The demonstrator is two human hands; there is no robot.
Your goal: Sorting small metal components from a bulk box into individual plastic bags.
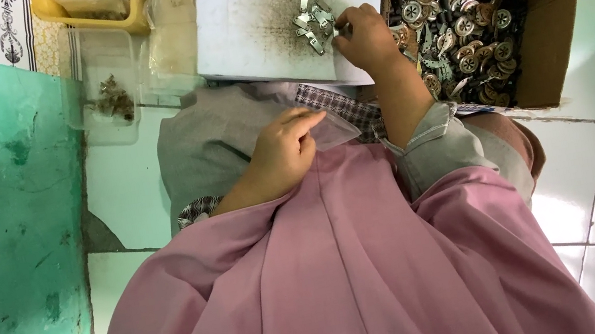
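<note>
Right hand (pixel 364 37) at 12 o'clock, grip pinched on a metal clip (pixel 339 33) beside the clip pile (pixel 313 21) on white board (pixel 244 5) | left hand (pixel 283 153) loosely curled, apparently empty, on lap | best lift singly, keeping pile intact | parts box (pixel 552 40) at 2 o'clock.

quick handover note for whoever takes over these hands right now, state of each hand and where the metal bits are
Right hand: fingertips at the small pile of flat silver metal clips on the smudged white board; whether it grips one cannot be told.
Left hand: resting in the lap, pinching a small clear plastic bag.
Brown cardboard box to the right holds many round metal parts.
Done: a few clips lie on the board. Left: the box remains well filled.
</note>
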